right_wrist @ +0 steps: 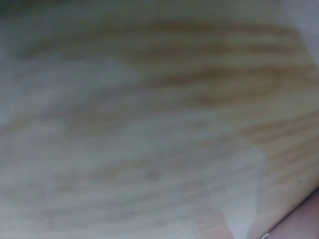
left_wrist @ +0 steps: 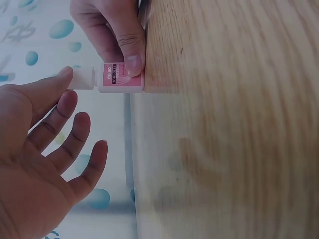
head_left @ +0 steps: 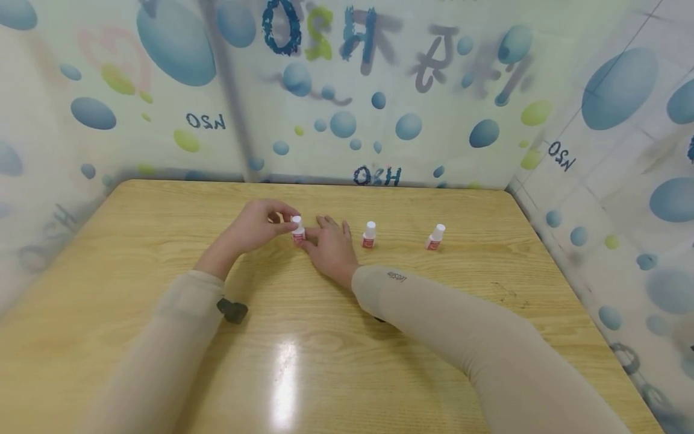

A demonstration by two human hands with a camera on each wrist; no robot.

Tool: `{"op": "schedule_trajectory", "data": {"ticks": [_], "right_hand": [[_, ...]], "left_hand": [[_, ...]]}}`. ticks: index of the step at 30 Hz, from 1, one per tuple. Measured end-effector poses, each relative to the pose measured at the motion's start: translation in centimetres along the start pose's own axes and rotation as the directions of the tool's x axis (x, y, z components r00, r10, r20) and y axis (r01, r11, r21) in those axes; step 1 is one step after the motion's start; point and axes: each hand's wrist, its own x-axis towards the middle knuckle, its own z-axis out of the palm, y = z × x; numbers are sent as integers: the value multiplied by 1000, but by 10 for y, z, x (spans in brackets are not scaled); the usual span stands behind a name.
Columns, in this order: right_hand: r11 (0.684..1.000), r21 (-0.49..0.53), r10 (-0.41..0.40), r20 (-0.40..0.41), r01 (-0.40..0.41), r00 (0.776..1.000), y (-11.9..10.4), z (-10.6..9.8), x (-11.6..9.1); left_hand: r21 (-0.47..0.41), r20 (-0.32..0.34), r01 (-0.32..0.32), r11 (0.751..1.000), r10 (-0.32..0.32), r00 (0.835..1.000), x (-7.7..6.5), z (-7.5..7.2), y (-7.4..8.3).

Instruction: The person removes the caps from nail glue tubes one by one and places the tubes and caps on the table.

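A small nail glue bottle (left_wrist: 110, 82) with a pink label and a white cap (left_wrist: 82, 78) stands upright on the wooden table. My left hand (head_left: 257, 225) pinches the cap between thumb and forefinger, its other fingers spread loosely. Lower down, my right hand (head_left: 332, 248) grips the labelled body between thumb and forefinger, its remaining fingers reaching over the tabletop. To the right of that hand stand two similar bottles, a nearer one (head_left: 368, 236) and a farther one (head_left: 435, 237). Blurred wood fills most of the right wrist view, with the bottle out of sight there.
The wooden table (head_left: 260, 374) reaches back to a pale curtain (head_left: 336, 102) printed with blue and green drops. More of this patterned sheeting hangs along the left and right sides. A bright light reflection lies on the front of the tabletop.
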Motion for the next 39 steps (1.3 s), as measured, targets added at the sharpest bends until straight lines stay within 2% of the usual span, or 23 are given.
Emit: {"op": "schedule_trajectory", "data": {"ticks": [18,22,28,34,39], "right_hand": [[1000,-4,6,-3,-6,1000,1,0,-1],[1000,-7,9,0,-9,1000,2,0,-1],[1000,-29,-5,-8,5,1000,2,0,0],[1000,-12,-3,-3,3,1000,0,-1,0],[1000,-14,3,-3,-3,1000,0,-2,0]], "left_hand": [[-59,-133,18,998,-26,991,-4,-2,3],[-61,-134,-15,998,7,991,-5,-2,2],[-35,-138,-97,995,92,986,-7,-4,0],[-16,-148,-81,997,78,986,-12,-8,-3],[18,-116,-60,998,61,991,-15,-12,-8]]}}
